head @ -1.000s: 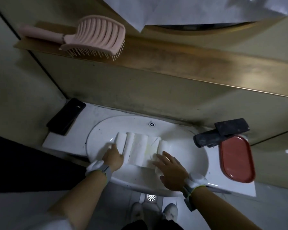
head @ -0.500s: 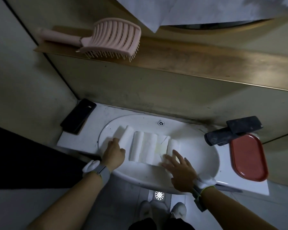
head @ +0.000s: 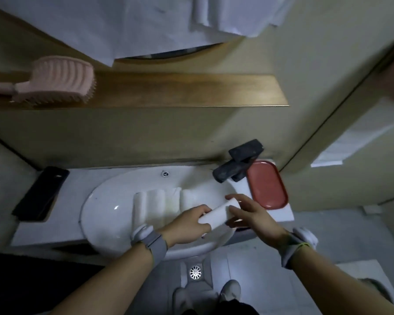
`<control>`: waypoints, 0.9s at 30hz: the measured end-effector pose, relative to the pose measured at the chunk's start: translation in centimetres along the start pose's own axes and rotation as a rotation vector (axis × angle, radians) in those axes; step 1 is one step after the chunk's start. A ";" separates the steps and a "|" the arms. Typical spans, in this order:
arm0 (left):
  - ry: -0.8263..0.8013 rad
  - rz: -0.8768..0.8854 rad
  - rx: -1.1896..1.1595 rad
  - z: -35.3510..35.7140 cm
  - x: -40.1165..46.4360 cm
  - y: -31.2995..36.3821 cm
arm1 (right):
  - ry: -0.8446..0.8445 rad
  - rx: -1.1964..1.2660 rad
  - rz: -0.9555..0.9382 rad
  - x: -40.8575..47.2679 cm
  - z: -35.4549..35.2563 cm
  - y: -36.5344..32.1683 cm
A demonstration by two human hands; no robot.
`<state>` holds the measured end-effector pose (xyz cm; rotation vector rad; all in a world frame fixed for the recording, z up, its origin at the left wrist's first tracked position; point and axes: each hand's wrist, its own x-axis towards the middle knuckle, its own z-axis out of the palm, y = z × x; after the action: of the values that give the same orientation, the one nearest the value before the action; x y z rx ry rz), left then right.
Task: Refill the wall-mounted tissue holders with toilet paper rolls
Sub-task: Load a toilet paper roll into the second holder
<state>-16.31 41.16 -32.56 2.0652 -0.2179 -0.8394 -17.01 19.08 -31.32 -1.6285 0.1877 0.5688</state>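
Observation:
Several white toilet paper rolls (head: 156,202) lie side by side in the white sink basin (head: 105,214). One roll (head: 216,215) is lifted above the basin's right side, tilted. My left hand (head: 188,225) grips its lower left end. My right hand (head: 250,212) holds its upper right end, fingers curled around it. Both wrists wear grey bands. No wall-mounted holder is clearly visible.
A black faucet (head: 237,164) stands at the basin's right, with a red oval tray (head: 266,185) beside it. A black phone (head: 41,193) lies left of the sink. A pink hairbrush (head: 55,80) rests on the wooden shelf (head: 191,92). White cloth (head: 146,23) hangs above.
Both hands left the row of rolls in the basin and now hold one roll lifted between them at the right. The camera view turned to the right.

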 end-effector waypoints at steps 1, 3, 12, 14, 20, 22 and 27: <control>-0.009 0.026 0.012 0.6 0.4 0.6 | 0.043 0.006 -0.012 -0.3 -0.5 0.0; -0.065 0.086 0.045 2.6 1.7 3.3 | 0.179 0.018 -0.030 -2.2 -3.5 0.3; 0.038 0.532 0.310 11.5 7.1 19.4 | 0.491 0.263 -0.114 -11.9 -19.3 -0.6; 0.066 0.614 0.330 14.1 8.1 22.9 | 0.495 0.286 -0.126 -13.8 -22.8 -0.8; 0.058 0.683 0.377 20.7 11.1 31.8 | 0.532 0.191 -0.244 -19.5 -32.9 -0.5; 0.041 0.692 0.387 22.6 12.3 35.2 | 0.525 0.136 -0.317 -21.7 -37.0 -0.6; 0.010 0.696 0.382 26.0 14.3 44.0 | 0.495 -0.017 -0.458 -26.5 -45.6 -1.7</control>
<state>-15.50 -8.99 -15.30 2.1069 -1.0887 -0.3686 -27.60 -30.21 -15.77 -1.7337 0.1649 -0.1882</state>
